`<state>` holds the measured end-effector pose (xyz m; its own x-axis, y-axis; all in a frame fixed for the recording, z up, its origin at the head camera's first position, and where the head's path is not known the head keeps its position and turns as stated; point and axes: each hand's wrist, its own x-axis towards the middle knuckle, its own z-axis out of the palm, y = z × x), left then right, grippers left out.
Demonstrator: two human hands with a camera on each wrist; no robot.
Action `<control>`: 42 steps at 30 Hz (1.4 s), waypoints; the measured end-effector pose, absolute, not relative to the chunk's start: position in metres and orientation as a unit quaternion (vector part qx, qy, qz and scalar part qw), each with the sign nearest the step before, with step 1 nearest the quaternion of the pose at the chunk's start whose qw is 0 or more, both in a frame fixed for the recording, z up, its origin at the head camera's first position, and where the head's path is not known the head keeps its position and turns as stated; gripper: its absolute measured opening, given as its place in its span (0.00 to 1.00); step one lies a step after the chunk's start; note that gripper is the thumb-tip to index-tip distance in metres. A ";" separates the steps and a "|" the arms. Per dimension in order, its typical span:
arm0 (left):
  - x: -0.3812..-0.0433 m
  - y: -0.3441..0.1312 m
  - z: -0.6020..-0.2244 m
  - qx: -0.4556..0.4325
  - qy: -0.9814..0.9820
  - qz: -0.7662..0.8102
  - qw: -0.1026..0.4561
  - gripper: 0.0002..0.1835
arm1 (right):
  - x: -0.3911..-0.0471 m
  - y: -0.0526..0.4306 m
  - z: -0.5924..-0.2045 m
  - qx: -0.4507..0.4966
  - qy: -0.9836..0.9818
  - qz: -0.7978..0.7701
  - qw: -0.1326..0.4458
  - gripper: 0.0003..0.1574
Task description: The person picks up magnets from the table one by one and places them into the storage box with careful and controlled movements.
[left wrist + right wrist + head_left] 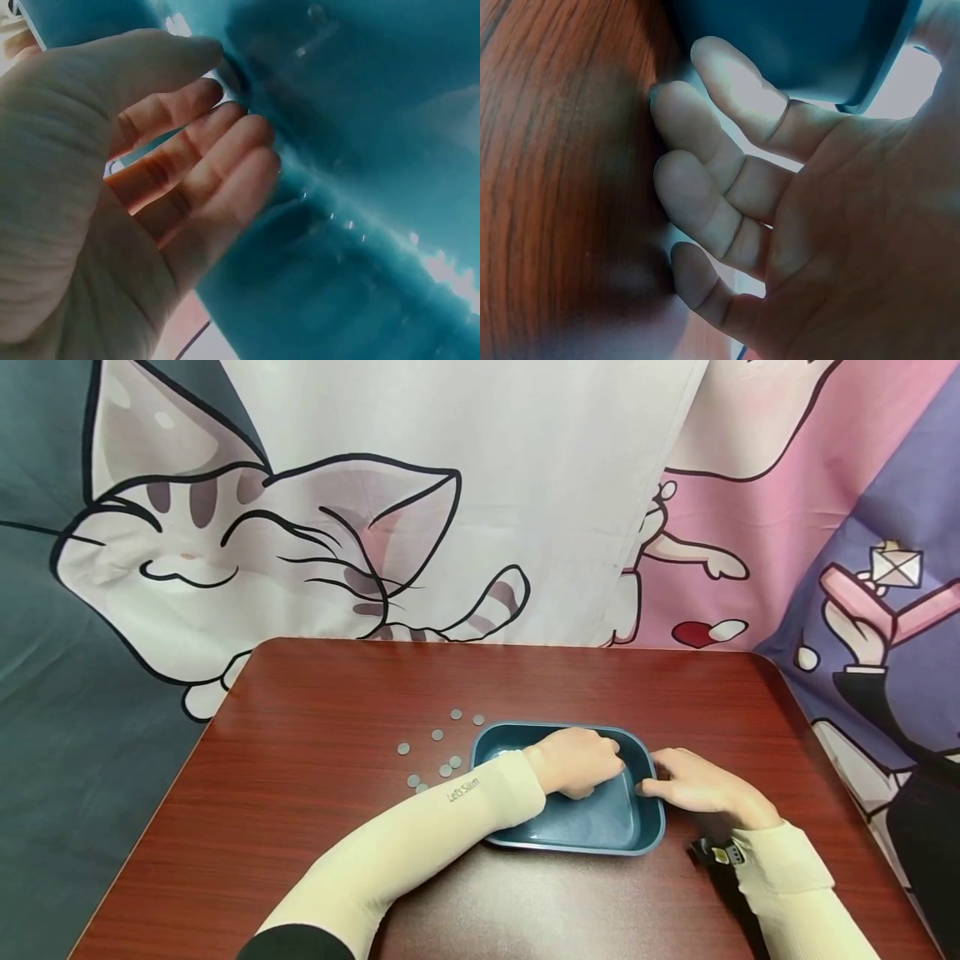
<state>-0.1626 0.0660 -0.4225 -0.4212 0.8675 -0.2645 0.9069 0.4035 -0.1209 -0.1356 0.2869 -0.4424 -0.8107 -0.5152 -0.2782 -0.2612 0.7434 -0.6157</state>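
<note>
A blue rectangular tray (600, 853) sits on the table. My left hand (581, 762) reaches down inside it near the far wall, fingers bent. In the left wrist view, a small dark disc like a coin (231, 76) shows at the tips of the thumb and index finger, against the tray's inner wall. My right hand (697, 785) holds the tray's right side, thumb over the rim and index finger against the outer wall. In the right wrist view, the other fingers (694, 199) curl close to the tabletop. Several small grey coins (437, 735) lie left of the tray.
The reddish-brown wooden table (337, 693) has rounded far corners. Behind it hangs a curtain (525, 485) printed with cartoon figures. A small black device (716, 853) is at the right wrist. My left forearm crosses the tray's left rim.
</note>
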 end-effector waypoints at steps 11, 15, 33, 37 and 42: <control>-0.157 0.037 -0.404 0.525 0.841 -0.103 0.075 0.29 | -0.135 0.287 -0.443 -0.214 0.904 -0.294 0.226 0.06; -0.153 0.021 -0.398 0.516 0.851 -0.071 0.058 0.31 | -0.135 0.286 -0.443 -0.211 0.903 -0.296 0.228 0.06; -0.146 -0.046 -0.373 0.481 0.876 0.041 -0.022 0.40 | -0.134 0.281 -0.443 -0.208 0.915 -0.271 0.215 0.05; -0.151 -0.073 -0.374 0.461 0.885 0.054 -0.033 0.41 | -0.134 0.281 -0.442 -0.209 0.913 -0.275 0.216 0.04; -0.154 -0.108 -0.379 0.429 0.900 0.067 -0.027 0.42 | -0.133 0.282 -0.443 -0.207 0.913 -0.276 0.217 0.05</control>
<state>-0.1542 -0.1078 -0.3788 -0.6307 0.7688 0.1061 0.7760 0.6231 0.0976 -0.1329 0.2820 -0.4431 -0.8198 -0.4980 -0.2827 -0.2580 0.7619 -0.5940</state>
